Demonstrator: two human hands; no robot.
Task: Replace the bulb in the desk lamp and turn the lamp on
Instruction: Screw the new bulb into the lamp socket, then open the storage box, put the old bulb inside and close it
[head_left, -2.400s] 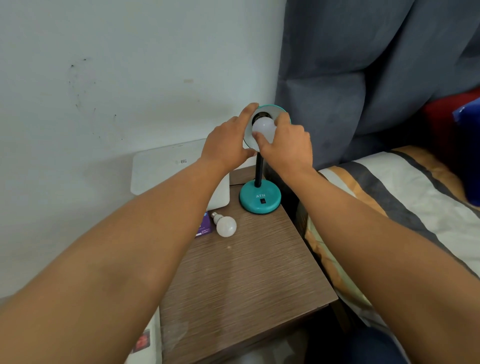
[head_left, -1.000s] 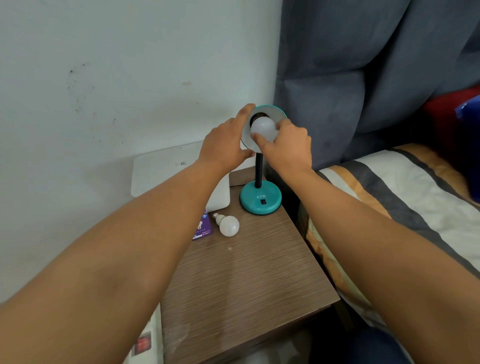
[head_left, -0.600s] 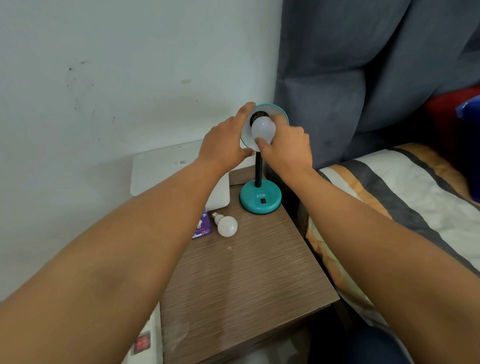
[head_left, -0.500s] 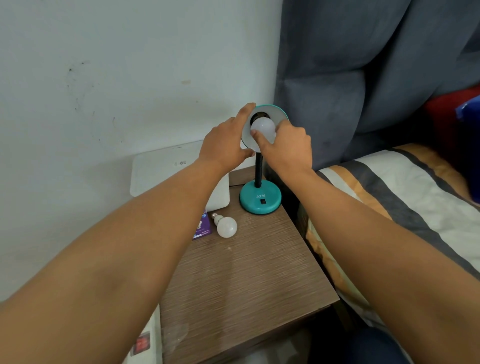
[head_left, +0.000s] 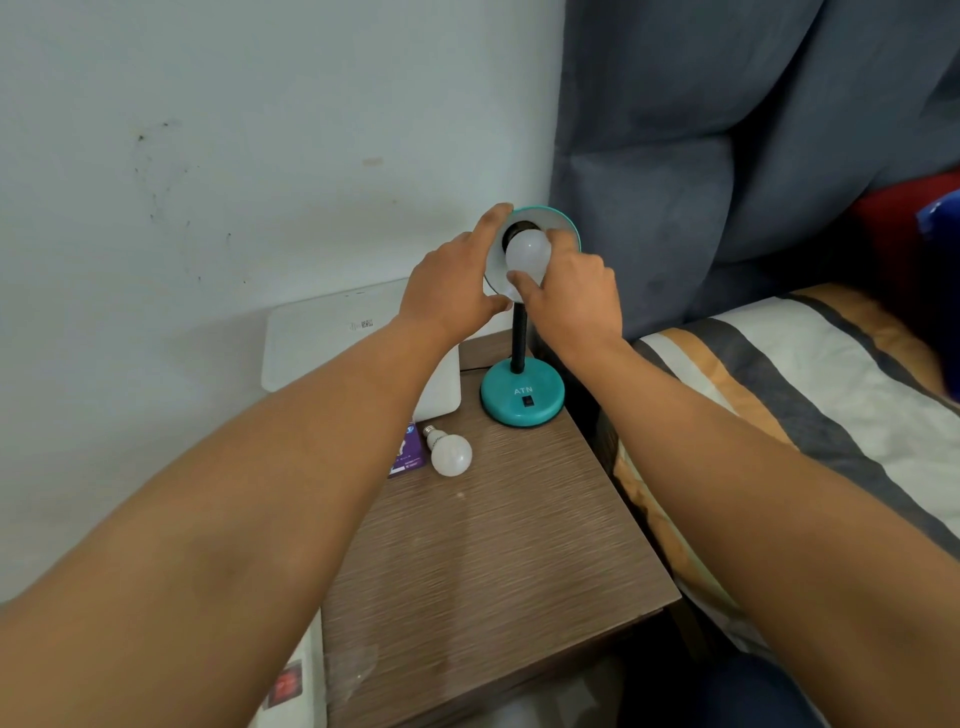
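- Bulb (head_left: 527, 253), white and frosted, sits at the mouth of the desk lamp's shade (head_left: 566, 228), its rounded end facing the camera; whether its base is fully seated in the dark socket behind it cannot be told.
- Room around the grip is tight: a pale wall (head_left: 234, 156) stands just left and behind, a grey padded headboard (head_left: 675, 182) just right and behind, and the striped bedding (head_left: 805, 374) lies low to the right.
- Below the hands, the nightstand top (head_left: 493, 561) is mostly bare toward the near edge; its right edge runs close along the bed.
- Right hand (head_left: 576, 296) closes on the bulb from the right and below, thumb tip pressed against its lower front, the other fingers wrapped around its far side.
- Left hand (head_left: 452, 280) cups the shade's left rim, index finger laid up along the upper edge and thumb touching the lower edge; the fingers are spread, not curled tight.
- Under the grip, a black ribbed gooseneck (head_left: 518, 338) drops to a round teal base (head_left: 522, 397) marked ATN, with a small black switch on its front.
- Down and left of the hands, a second white bulb (head_left: 451, 453) lies on its side on the wood-grain surface, its screw cap pointing toward the wall, touching a purple carton (head_left: 408, 457).
- A flat white box with rounded corners (head_left: 332, 332) leans between wall and nightstand, partly hidden by the left forearm.
- Shade is teal outside, pale inside, round and shallow.
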